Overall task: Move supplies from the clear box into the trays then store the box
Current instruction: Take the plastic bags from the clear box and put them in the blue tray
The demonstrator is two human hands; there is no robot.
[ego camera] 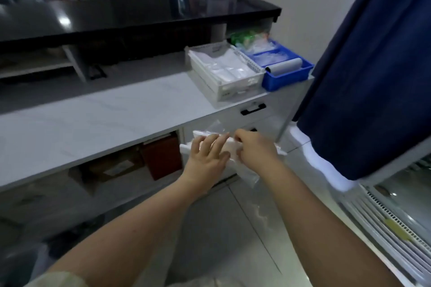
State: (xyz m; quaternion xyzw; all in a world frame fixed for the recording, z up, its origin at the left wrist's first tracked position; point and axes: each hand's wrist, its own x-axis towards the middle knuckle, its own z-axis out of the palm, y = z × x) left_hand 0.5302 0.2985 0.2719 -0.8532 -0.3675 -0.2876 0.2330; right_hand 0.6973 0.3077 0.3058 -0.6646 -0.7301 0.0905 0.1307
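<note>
Currently both hands are low, in front of the drawers under the bench [98,119], working on a clear box [205,134] or pack held at drawer height; blur makes it hard to say which, and whether its far edge rests on an open drawer we cannot tell. Plastic looks thin, see-through and light, prob. slippery and somewhat flexy; a loose clear film [247,175] hangs below it, soft, no stiffness at all. We judge a two-hand hold at the rim or ends is best, not the film, which would slide or tear.

Left hand [205,158]: palm down, fingers spread and laid flat over the top, pressing, not wrapped. Right hand [254,147]: fingers curled in a pinch at the top edge, gripping the clear plastic there. Both forearms stretched fwd and down, wrists about level, hands just beside each other.

White tray [226,70] and blue tray [289,70] sit touching at the bench's right end, well above the hands, both already holding bagged supplies.
</note>
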